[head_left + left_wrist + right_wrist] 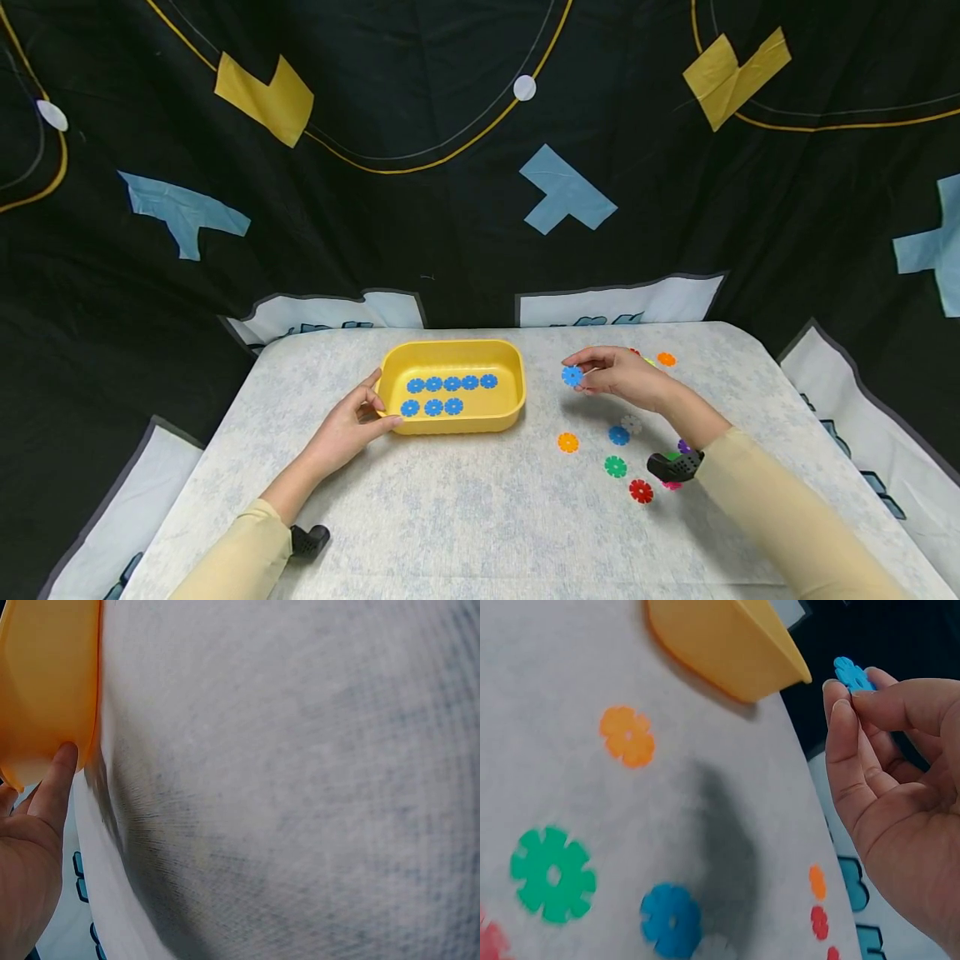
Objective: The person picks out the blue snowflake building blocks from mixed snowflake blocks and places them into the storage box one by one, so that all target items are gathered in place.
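A yellow plastic tray (457, 423) sits on the table, with several blue snowflake discs (452, 384) laid in two rows inside. My left hand (351, 425) grips its near left corner, thumb against the front wall and fingers at the left end. In the left wrist view the thumb (58, 780) presses the tray's orange-looking wall (52, 682). Right of the tray, my right hand (618, 377) pinches one blue snowflake disc (572, 376) between thumb and fingertips, above the table. The right wrist view shows that disc (849, 673) tilted at the fingertips.
Loose snowflake discs lie on the right side: orange (568, 442), green (616, 467), red (641, 492), blue (618, 435) and white (632, 424). Another orange disc (666, 359) lies farther back. My right arm partly covers several others. A black curtain (450, 233) hangs behind the table.
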Motion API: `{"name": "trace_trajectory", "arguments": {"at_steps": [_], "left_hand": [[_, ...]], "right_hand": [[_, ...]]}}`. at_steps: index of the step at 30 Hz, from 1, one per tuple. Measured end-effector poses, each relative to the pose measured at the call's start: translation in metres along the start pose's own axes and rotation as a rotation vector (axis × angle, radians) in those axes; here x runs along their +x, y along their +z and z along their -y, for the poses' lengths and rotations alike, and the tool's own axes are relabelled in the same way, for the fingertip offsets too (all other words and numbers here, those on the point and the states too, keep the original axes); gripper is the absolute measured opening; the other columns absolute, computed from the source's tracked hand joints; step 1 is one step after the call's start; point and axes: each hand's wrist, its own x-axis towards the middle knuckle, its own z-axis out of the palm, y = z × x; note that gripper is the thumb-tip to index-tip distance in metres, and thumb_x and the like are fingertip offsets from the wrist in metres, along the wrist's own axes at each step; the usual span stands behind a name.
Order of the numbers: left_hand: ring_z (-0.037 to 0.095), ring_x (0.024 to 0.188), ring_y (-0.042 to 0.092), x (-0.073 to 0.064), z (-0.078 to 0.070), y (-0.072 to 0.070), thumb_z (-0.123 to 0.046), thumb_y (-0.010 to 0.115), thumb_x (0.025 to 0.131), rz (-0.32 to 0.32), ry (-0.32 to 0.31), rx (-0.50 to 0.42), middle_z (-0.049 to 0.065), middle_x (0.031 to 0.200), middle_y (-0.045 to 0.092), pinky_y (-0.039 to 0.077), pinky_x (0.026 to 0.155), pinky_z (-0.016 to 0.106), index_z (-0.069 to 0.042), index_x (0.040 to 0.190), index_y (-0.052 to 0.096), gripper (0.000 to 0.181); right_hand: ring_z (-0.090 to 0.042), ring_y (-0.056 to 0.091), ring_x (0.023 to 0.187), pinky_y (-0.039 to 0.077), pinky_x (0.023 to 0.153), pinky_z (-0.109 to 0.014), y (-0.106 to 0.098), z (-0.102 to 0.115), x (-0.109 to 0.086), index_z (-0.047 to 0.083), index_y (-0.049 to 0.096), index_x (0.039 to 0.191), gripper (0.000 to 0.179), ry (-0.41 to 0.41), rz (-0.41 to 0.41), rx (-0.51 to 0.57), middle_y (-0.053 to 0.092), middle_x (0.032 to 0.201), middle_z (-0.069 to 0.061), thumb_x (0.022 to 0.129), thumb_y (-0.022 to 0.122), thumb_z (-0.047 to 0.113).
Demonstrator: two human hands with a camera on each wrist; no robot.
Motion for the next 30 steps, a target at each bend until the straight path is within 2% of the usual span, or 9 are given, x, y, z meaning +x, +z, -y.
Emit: {"name": "trace_trajectory", "arguments": {"at_steps": [4, 8, 14, 16, 21, 27, 30], "left_hand": [[0.046, 0.135, 0.048, -0.001, -0.001, 0.001, -0.017, 0.08, 0.092, 0.001, 0.004, 0.0, 0.019, 0.168, 0.018, 0.041, 0.112, 0.052, 0.005, 0.102, 0.051, 0.038], [0.047, 0.135, 0.048, 0.001, 0.003, 0.002, -0.017, 0.08, 0.092, 0.0, 0.004, 0.009, 0.02, 0.168, 0.018, 0.041, 0.112, 0.052, 0.005, 0.102, 0.051, 0.038], [0.046, 0.136, 0.048, 0.011, 0.03, 0.002, -0.022, 0.081, 0.091, -0.013, 0.019, 0.001, 0.015, 0.169, 0.017, 0.042, 0.112, 0.052, 0.001, 0.102, 0.051, 0.04], [0.044, 0.136, 0.049, 0.013, 0.036, 0.001, -0.027, 0.082, 0.09, -0.016, 0.02, 0.008, 0.012, 0.169, 0.017, 0.043, 0.111, 0.05, -0.001, 0.102, 0.051, 0.042], [0.042, 0.136, 0.05, 0.014, 0.038, 0.0, -0.034, 0.083, 0.088, -0.014, 0.024, 0.014, 0.01, 0.17, 0.018, 0.044, 0.11, 0.047, -0.004, 0.101, 0.051, 0.046], [0.041, 0.136, 0.05, 0.013, 0.037, 0.001, -0.034, 0.084, 0.088, -0.015, 0.018, 0.017, 0.01, 0.169, 0.019, 0.043, 0.111, 0.046, -0.004, 0.1, 0.051, 0.046], [0.043, 0.136, 0.049, 0.011, 0.03, 0.002, -0.028, 0.082, 0.09, -0.017, 0.015, 0.015, 0.012, 0.169, 0.018, 0.043, 0.111, 0.048, -0.003, 0.101, 0.051, 0.042]], "right_hand": [[-0.029, 0.06, 0.106, 0.043, 0.109, -0.059, 0.009, 0.009, 0.01, 0.004, 0.06, 0.138, 0.045, 0.017, 0.0, 0.006, 0.056, 0.126, -0.016, 0.095, 0.07, 0.007], [-0.03, 0.059, 0.106, 0.044, 0.108, -0.06, 0.018, 0.015, 0.021, 0.007, 0.064, 0.135, 0.041, 0.008, 0.005, -0.002, 0.057, 0.123, -0.016, 0.094, 0.071, 0.007], [-0.03, 0.058, 0.105, 0.053, 0.101, -0.048, 0.03, 0.026, 0.032, 0.009, 0.066, 0.133, 0.04, -0.007, 0.028, -0.061, 0.058, 0.12, -0.015, 0.094, 0.073, 0.01], [-0.03, 0.058, 0.105, 0.053, 0.101, -0.048, 0.034, 0.03, 0.035, 0.01, 0.067, 0.132, 0.039, -0.006, 0.029, -0.062, 0.059, 0.12, -0.014, 0.094, 0.073, 0.009], [-0.031, 0.059, 0.105, 0.048, 0.106, -0.055, 0.042, 0.036, 0.043, 0.009, 0.067, 0.131, 0.038, -0.019, 0.047, -0.018, 0.058, 0.119, -0.014, 0.094, 0.07, 0.004], [-0.034, 0.06, 0.106, 0.054, 0.1, -0.047, 0.056, 0.042, 0.055, 0.008, 0.067, 0.131, 0.037, -0.04, 0.061, 0.005, 0.059, 0.117, -0.014, 0.095, 0.069, 0.002], [-0.035, 0.062, 0.106, 0.054, 0.1, -0.047, 0.066, 0.045, 0.062, 0.008, 0.067, 0.131, 0.036, -0.052, 0.069, 0.014, 0.061, 0.118, -0.013, 0.095, 0.069, 0.002]]}}
